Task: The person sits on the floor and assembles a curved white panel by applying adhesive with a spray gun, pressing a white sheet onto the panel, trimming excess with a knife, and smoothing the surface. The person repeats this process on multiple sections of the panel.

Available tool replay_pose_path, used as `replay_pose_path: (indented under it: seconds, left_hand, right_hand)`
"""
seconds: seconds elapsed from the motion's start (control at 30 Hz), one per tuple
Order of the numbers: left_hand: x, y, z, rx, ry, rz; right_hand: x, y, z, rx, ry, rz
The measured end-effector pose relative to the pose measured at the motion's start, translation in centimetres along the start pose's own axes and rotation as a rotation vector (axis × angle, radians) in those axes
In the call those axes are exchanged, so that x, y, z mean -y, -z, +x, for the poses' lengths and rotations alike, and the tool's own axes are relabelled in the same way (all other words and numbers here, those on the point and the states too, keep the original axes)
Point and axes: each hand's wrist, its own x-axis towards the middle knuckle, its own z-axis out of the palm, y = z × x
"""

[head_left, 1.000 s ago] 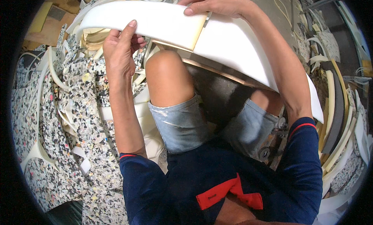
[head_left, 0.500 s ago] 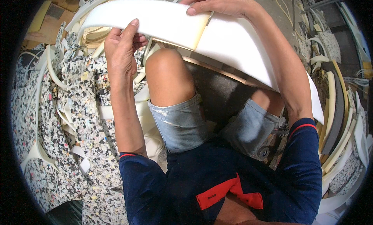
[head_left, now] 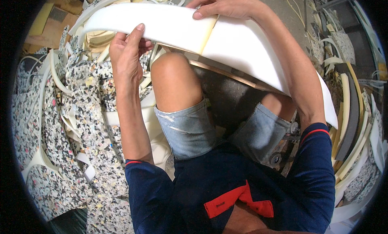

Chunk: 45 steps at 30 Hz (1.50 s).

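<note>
Two pieces of white foam lie end to end across the top of my view. My left hand (head_left: 127, 54) grips the lower edge of the left foam strip (head_left: 161, 23), thumb on top and fingers curled underneath. Near the joint, my right hand (head_left: 228, 5) holds that strip's far edge, its thumb on the upper face and the other fingers partly hidden behind. A narrow yellowish end face (head_left: 208, 35) shows where the strip meets the right foam piece (head_left: 248, 42). That piece runs under my right forearm. Below both pieces is a wooden-edged surface (head_left: 232, 73).
Speckled foam sheets (head_left: 85, 129) and pale offcuts (head_left: 40, 159) pile up on my left. Curved foam strips (head_left: 346, 112), cream and dark grey, stand on my right. My knees (head_left: 173, 72) are just below the wooden edge. A thin loop of cord (head_left: 297, 11) hangs at the far right.
The yellowish end face at the joint looks narrower than before, with the strip tilted slightly. My left hand has shifted a little downward; my right hand has barely moved.
</note>
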Motion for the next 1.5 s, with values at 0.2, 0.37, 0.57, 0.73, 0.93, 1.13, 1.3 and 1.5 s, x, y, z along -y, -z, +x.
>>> replay_pose_path:
  seconds: [0.2,0.37,0.57,0.73,0.93,1.13,1.3,1.5]
  left_hand:
    - [-0.19,0.12,-0.17,-0.008,0.004,-0.01]
    - [-0.25,0.15,-0.15,-0.019,-0.009,-0.002]
    - [-0.53,0.03,-0.32,-0.002,-0.05,-0.017]
    - [-0.48,-0.34,-0.11,-0.049,-0.093,-0.03]
    - [-0.21,-0.07,0.12,-0.028,-0.107,-0.016]
    - [0.14,0.33,0.2,-0.003,-0.105,0.008]
    - [0.14,0.08,0.01,-0.008,-0.089,-0.001]
    - [0.04,-0.2,-0.25,-0.016,-0.108,-0.001]
  right_hand:
    - [0.02,0.15,0.07,0.055,-0.015,0.074]
    - [0.19,0.06,0.0,0.047,-0.036,0.131]
    - [0.27,-0.11,-0.29,-0.016,-0.047,0.158]
    - [0.14,-0.38,-0.17,-0.033,0.031,0.128]
    - [0.27,-0.44,-0.27,-0.014,0.036,0.118]
    - [0.29,-0.42,-0.24,-0.007,0.018,0.089]
    - [0.04,-0.48,-0.02,-0.005,0.012,0.087]
    - [0.19,-0.44,-0.1,0.003,0.016,0.08]
